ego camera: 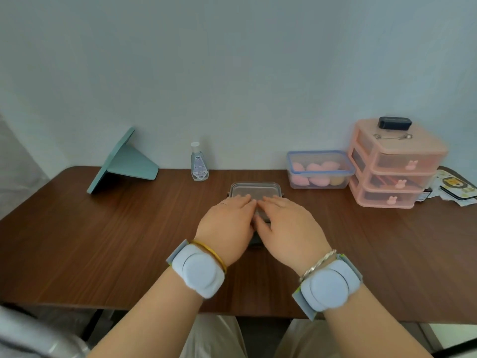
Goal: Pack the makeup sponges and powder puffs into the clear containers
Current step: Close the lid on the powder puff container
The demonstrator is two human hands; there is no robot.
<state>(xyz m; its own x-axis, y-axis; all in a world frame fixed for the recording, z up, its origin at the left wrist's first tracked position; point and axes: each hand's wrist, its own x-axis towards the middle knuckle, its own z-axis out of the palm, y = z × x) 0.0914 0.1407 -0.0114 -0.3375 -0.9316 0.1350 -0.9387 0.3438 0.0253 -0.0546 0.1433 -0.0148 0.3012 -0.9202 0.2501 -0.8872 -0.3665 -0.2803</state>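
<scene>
Head view shows the grey-lidded clear container (254,191) sitting mid-table, just in front of you, with both your hands flat on its lid. Your left hand (227,223) and right hand (289,223) lie side by side, fingers straight, pressing rather than holding; neither grip is curled round anything. What is inside is hidden under your palms. The blue-rimmed container (320,169), well apart to your right on the table (103,241), holds pink sponges (315,174) and sits beside the pink drawer unit (392,164). Uneven pressure may leave one edge unseated, and the box could skid on the smooth wood.
</scene>
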